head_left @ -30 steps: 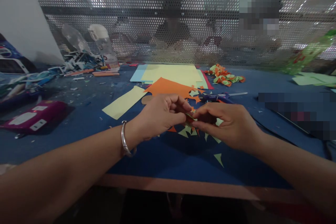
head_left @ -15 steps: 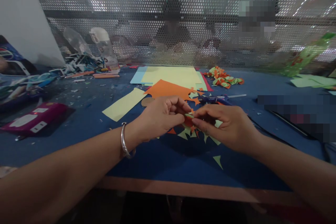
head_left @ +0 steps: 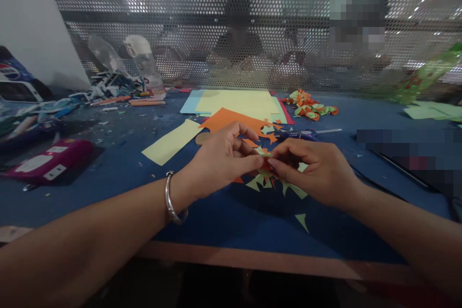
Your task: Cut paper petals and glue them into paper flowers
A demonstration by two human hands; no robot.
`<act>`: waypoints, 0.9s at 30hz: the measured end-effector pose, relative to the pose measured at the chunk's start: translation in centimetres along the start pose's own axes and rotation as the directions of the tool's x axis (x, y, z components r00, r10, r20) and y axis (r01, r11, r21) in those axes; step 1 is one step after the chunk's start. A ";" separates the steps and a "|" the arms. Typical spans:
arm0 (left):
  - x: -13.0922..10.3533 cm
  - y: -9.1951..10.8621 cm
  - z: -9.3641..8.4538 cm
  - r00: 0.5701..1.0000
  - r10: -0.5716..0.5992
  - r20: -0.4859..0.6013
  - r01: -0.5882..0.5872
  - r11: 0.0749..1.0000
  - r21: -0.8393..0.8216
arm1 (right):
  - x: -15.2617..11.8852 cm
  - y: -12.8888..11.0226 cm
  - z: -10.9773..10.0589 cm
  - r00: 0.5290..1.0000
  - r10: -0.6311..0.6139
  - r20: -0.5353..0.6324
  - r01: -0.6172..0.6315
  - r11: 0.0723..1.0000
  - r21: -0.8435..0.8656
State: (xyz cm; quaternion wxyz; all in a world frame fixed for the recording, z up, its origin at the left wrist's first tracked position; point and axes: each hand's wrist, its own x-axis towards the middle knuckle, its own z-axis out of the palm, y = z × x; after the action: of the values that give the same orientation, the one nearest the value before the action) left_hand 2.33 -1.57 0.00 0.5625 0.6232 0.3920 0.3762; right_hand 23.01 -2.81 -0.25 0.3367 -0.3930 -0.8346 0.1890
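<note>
Between my fingertips is a small orange and green paper piece (head_left: 266, 165). My left hand (head_left: 225, 156), with a silver bangle at the wrist, pinches its left side between thumb and fingers, the index finger raised. My right hand (head_left: 315, 166) pinches the right side with thumb and index finger. Green paper scraps (head_left: 255, 183) and orange bits lie beneath and around the fingertips. Behind my left hand is a cut orange sheet (head_left: 225, 119), with a pale yellow strip (head_left: 171, 142) to its left. A purple-handled tool (head_left: 301, 134) lies behind my right hand.
Stacked coloured sheets (head_left: 236, 101) lie at the back, beside a pile of orange and green paper pieces (head_left: 306, 103). A magenta box (head_left: 50, 160) and a white-capped bottle (head_left: 146, 62) are on the left. A perforated metal screen (head_left: 202, 24) stands behind, with people beyond it.
My left index finger has lifted away from the paper piece, and my left thumb has moved slightly right. Both hands still hold the piece.
</note>
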 end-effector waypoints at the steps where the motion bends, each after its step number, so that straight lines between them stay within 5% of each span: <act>1: 0.0 -0.1 -0.1 1.000 -0.004 0.010 0.004 1.000 -0.022 | 0.0 0.1 0.0 1.000 -0.001 0.000 0.001 1.000 0.003; 17: -0.4 -0.3 0.6 0.975 0.215 -0.058 -0.216 0.976 -0.017 | -0.1 0.3 -0.2 0.995 0.087 -0.039 -0.084 0.993 0.078; 27: -0.2 -0.6 0.8 0.976 0.201 -0.080 -0.203 0.979 -0.027 | 0.0 0.2 -0.5 0.993 0.116 -0.029 -0.113 0.987 0.114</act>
State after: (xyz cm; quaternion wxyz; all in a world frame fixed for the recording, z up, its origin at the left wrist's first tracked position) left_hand 2.97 -2.09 -0.67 0.5167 0.6351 0.3413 0.4617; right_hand 23.43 -2.68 -0.02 0.3613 -0.4241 -0.7927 0.2475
